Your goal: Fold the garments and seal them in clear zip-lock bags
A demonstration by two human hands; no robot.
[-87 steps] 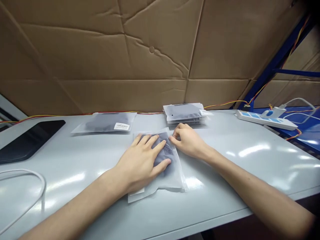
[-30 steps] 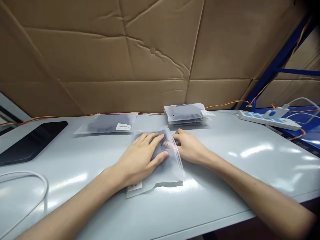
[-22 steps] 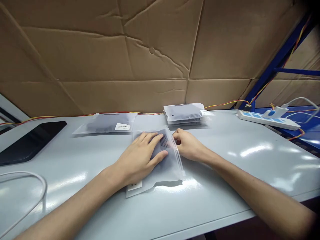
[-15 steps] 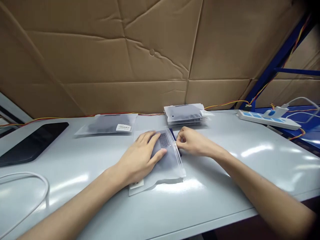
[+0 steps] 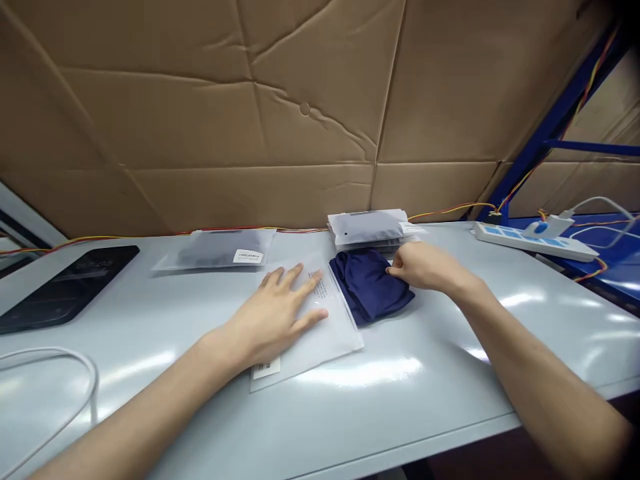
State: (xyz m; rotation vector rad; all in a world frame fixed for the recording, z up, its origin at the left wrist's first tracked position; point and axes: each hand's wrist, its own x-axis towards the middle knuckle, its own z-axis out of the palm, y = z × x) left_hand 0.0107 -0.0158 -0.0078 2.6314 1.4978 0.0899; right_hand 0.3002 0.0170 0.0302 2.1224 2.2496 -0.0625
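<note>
Pressing bag (image 5: 340, 340) with left hand (image 5: 270, 313), right hand (image 5: 425, 263) on navy cloth (image 5: 370, 287)

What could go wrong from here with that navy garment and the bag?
Two possible risks. The navy garment lies right up against the stack of poly bags, so the right hand pushing on it could shift that stack. The frosted zip bag looks thin and lies on a glossy table, so it might slide if the left hand lifts off it.
</note>
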